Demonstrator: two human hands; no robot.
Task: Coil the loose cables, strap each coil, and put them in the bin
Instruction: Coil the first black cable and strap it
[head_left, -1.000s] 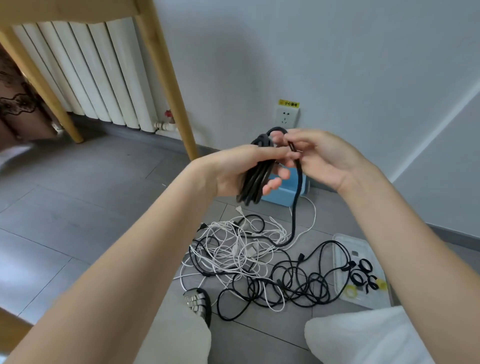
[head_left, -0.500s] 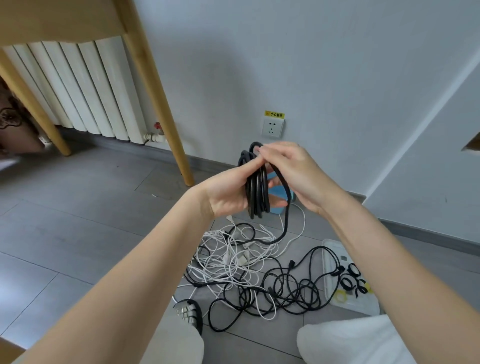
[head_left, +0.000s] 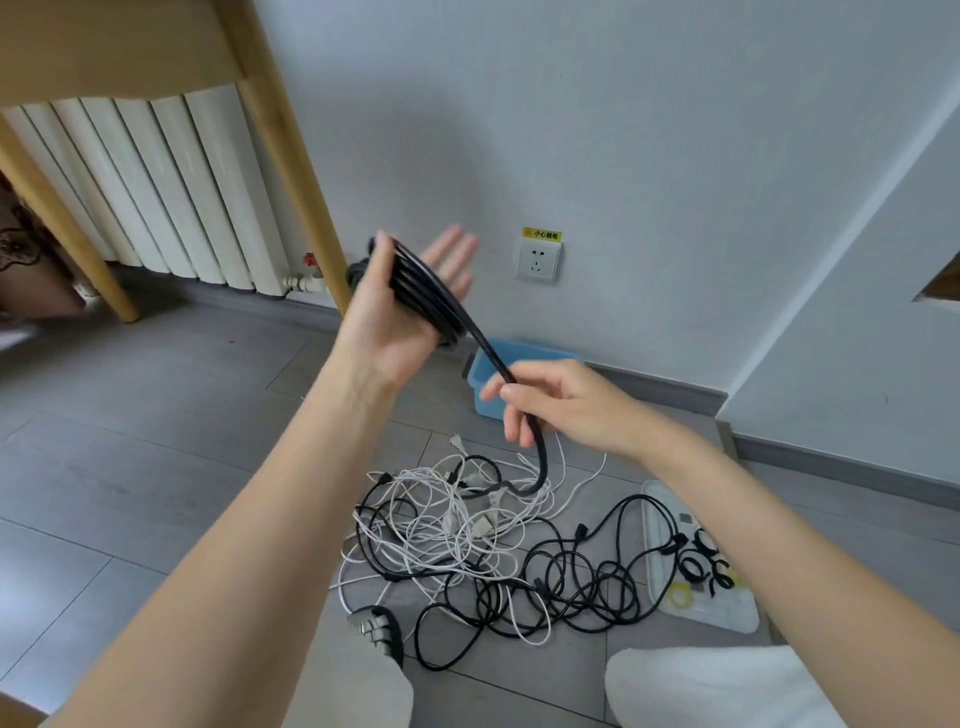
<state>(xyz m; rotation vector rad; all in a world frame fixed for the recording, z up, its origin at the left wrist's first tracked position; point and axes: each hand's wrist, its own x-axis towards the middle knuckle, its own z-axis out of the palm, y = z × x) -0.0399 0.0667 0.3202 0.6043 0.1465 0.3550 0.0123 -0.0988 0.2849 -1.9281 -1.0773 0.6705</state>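
Head view: left hand (head_left: 395, 317) is holding a black cable coil (head_left: 421, 291) up in front of the wall, loops lying across the palm with the thumb pressing over them, fingers stretched out straight behind the coil. Right hand (head_left: 561, 405) is gripping the cable's loose tail (head_left: 537, 447) lower down, grip narrow, fingers curled round the cable. The tail is running from the coil down through the right hand and hanging into the cable pile (head_left: 483, 545) on the floor, a tangle of white and black cables lying between the person's knees and the wall. Blue bin (head_left: 485, 384) is sitting on the floor against the wall, just behind the right hand, partly hidden by it. Clear tray (head_left: 727, 616) with black straps (head_left: 698, 564) and a yellow ring is lying right of the pile, one black cable crossing its rim. Wall socket (head_left: 540, 260) with a yellow label is sitting above the bin. White radiator (head_left: 156, 192) and a wooden leg (head_left: 291, 171) are standing at left
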